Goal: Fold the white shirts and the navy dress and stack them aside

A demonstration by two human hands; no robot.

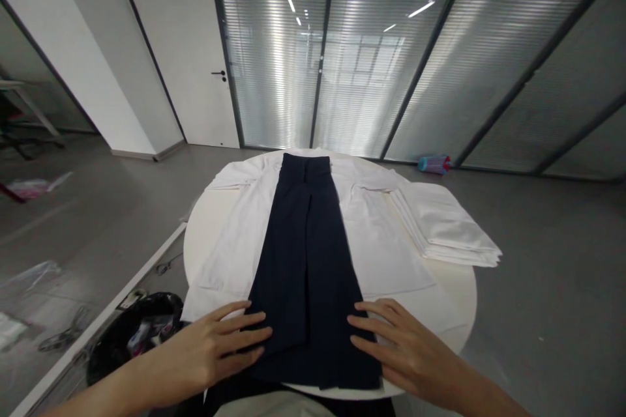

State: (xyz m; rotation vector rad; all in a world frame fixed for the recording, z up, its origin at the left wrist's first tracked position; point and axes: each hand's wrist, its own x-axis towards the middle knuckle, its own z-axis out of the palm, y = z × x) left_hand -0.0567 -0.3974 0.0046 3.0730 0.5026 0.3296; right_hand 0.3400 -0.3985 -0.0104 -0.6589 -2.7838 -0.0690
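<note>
A dark navy garment (325, 254) with a waistband at its far end lies flat and lengthwise in front of me; I cannot tell whether it is trousers or a skirt. A long edge runs down its middle. It rests on a spread white shirt (386, 244), whose short sleeves reach out to both sides. My left hand (220, 345) lies with fingers spread on the navy garment's near left edge. On the near right edge, the fingers of my right hand (398, 342) are also spread flat against the cloth. Neither hand grips anything.
The round white table (462, 303) carries a stack of folded white cloth (445, 221) at its right edge. A black-lined bin (105, 348) stands at the near left. Plastic wrap (32, 273) and cables lie on the floor. A blue-and-red bundle (433, 164) is by the glass wall.
</note>
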